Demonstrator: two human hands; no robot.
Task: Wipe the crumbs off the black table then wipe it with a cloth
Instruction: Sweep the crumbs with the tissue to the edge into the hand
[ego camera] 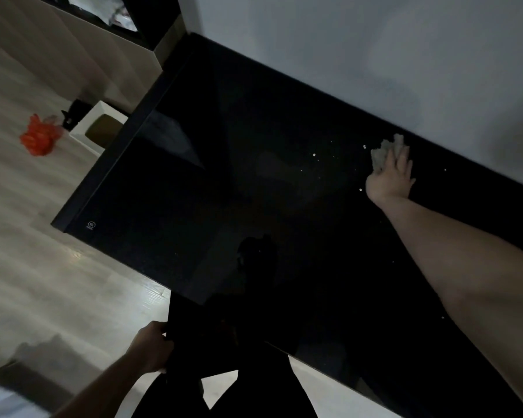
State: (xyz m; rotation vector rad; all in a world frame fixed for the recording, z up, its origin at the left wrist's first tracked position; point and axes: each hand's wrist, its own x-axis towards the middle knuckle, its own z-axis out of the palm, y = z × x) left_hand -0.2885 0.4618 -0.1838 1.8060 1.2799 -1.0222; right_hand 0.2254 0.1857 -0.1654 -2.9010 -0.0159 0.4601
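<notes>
The job looks like it has only just begun; the black table (224,164) is dark and shiny, and little white crumbs (317,159) lie on it in a loose bunch near the far edge, close to the wall (360,49).

The right hand (390,176) is stretched far out over the table; its fingers lie mostly straight on top of a pale, scrunched-up wad (385,150) — it could be a cloth or a tissue, I cannot tell which — and they press it down on the table just beside the crumbs; whether the thumb curls under the wad I cannot see.

The left hand (151,348) is down by the near corner of the table; its fingers are curled round something dark at the edge, maybe a black bag or a dustpan, but it is too dark to say.

Most crumbs lie to the left of the wad; one small speck sits to its right, and a few tiny specks are nearer the person too; so the crumb part is not done yet — I think nearly all of it is left; after that the whole top needs a wipe, and no part of it looks wiped so far, though the dim light hides a lot.

On the floor (43,267) far off are an orange bag (38,137) and a white box (100,128).
</notes>
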